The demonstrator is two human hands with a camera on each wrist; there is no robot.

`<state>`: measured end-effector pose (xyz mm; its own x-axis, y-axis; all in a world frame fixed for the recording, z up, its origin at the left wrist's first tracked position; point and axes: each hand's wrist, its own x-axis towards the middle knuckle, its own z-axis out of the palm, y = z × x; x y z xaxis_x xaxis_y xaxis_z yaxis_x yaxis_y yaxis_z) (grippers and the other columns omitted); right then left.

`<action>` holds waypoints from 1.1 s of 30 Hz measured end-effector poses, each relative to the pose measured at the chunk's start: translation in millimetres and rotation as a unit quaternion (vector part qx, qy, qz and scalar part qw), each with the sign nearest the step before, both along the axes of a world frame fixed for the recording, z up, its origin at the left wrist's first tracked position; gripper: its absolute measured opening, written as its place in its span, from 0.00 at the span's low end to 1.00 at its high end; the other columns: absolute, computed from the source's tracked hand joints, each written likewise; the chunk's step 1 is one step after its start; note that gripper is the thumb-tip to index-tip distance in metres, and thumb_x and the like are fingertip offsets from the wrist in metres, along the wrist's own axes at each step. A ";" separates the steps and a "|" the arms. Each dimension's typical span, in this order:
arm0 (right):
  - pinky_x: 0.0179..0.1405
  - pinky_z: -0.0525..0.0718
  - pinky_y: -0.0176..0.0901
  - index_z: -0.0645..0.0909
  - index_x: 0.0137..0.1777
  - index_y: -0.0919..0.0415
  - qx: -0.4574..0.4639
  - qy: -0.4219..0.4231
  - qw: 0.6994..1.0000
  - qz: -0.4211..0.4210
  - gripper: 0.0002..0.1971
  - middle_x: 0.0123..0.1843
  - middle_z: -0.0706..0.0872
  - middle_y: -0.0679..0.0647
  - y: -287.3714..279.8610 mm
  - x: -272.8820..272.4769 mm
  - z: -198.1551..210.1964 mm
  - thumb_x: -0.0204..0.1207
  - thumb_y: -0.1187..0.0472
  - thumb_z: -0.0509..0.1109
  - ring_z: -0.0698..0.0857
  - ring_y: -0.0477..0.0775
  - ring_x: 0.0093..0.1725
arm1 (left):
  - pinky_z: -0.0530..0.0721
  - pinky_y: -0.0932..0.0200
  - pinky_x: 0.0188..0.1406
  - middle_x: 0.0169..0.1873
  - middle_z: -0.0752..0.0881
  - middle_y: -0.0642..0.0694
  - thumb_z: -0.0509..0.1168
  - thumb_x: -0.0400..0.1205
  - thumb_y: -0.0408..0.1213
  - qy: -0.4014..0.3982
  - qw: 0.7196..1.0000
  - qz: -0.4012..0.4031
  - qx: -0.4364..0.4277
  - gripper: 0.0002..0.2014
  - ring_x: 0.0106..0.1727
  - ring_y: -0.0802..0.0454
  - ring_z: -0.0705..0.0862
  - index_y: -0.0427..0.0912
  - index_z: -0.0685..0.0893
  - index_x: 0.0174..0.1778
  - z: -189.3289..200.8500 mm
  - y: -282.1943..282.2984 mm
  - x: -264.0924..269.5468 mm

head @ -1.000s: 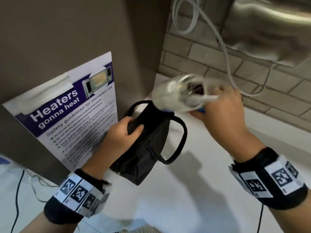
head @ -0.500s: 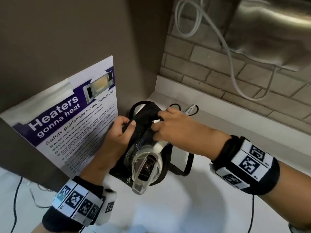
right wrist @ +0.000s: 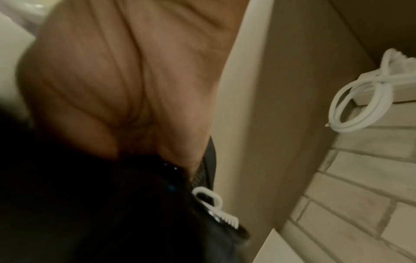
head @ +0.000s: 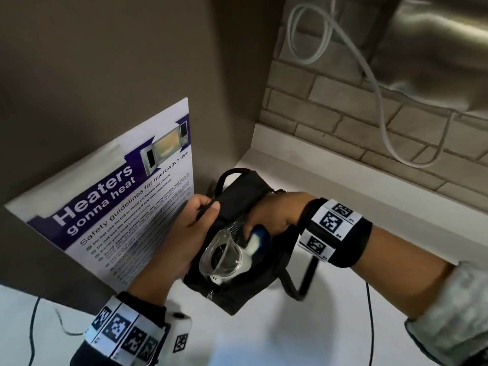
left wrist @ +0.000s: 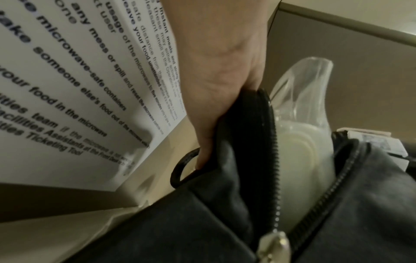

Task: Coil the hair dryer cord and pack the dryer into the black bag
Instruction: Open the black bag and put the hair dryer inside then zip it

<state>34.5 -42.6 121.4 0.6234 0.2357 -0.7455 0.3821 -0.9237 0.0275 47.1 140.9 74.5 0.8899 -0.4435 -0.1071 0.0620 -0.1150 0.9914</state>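
Fingers point(head: 208, 207) grip black bag point(head: 237, 196) | right hand point(head: 274, 215) inside | dryer point(head: 224, 257) protruding

The left hand point(head: 184, 233) reaches forward from the lower left, thumb on top and fingers point(left wrist: 209, 142) curled round the edge it pinches. The right hand point(head: 272, 215) comes in from the right with the wrist bent down, its fingers buried out of sight. Both wrists wear marker bands.
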 end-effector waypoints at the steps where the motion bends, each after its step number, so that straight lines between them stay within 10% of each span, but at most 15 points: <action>1: 0.72 0.73 0.47 0.77 0.70 0.43 0.022 -0.024 0.999 0.004 0.25 0.72 0.79 0.47 -0.9 -0.2 -9.8 0.75 0.65 0.68 0.77 0.56 0.70 | 0.79 0.53 0.40 0.31 0.83 0.51 0.64 0.77 0.50 0.009 1.000 -0.002 -0.009 0.10 0.35 0.57 0.81 0.47 0.78 0.42 -1.2 -0.4 -0.1; 12: 0.52 0.59 0.25 0.82 0.65 0.58 0.150 -0.084 0.984 -0.035 0.23 0.66 0.84 0.55 -5.7 3.0 -40.1 0.72 0.75 0.67 0.78 0.56 0.66 | 0.81 0.41 0.46 0.33 0.80 0.50 0.65 0.72 0.57 -0.014 1.000 -0.002 -0.013 0.14 0.38 0.52 0.80 0.50 0.77 0.40 -2.8 -3.2 0.4; 17: 0.70 0.65 0.44 0.77 0.70 0.58 0.116 -0.043 0.990 -0.061 0.21 0.74 0.77 0.56 -3.0 -3.1 -38.3 0.78 0.70 0.64 0.72 0.59 0.73 | 0.83 0.49 0.44 0.33 0.85 0.53 0.67 0.77 0.50 -0.064 0.997 -0.005 0.030 0.08 0.37 0.58 0.84 0.52 0.77 0.44 -2.4 -3.6 -3.5; 22: 0.68 0.68 0.43 0.76 0.71 0.62 0.110 -0.026 0.992 -0.049 0.21 0.73 0.77 0.60 6.5 -8.1 -36.9 0.77 0.72 0.65 0.75 0.59 0.72 | 0.84 0.57 0.47 0.45 0.89 0.56 0.67 0.75 0.48 -0.117 0.989 -0.065 0.065 0.13 0.47 0.60 0.88 0.56 0.77 0.55 1.2 2.2 -8.6; 29: 0.77 0.63 0.64 0.77 0.69 0.61 0.103 -0.023 0.994 -0.036 0.20 0.71 0.78 0.61 15.9 -1.2 -61.3 0.75 0.69 0.67 0.68 0.61 0.75 | 0.77 0.65 0.31 0.32 0.81 0.46 0.60 0.84 0.38 -0.191 0.978 0.036 0.071 0.04 0.33 0.58 0.80 0.47 0.75 0.44 -5.1 -4.6 -9.2; 33: 0.76 0.66 0.55 0.72 0.74 0.66 0.069 0.011 0.995 -0.077 0.26 0.75 0.74 0.66 4.5 2.3 -70.6 0.75 0.75 0.63 0.70 0.64 0.75 | 0.79 0.65 0.38 0.36 0.83 0.43 0.61 0.84 0.40 -0.164 0.984 0.039 0.052 0.04 0.38 0.55 0.81 0.48 0.76 0.44 -2.7 0.3 -8.7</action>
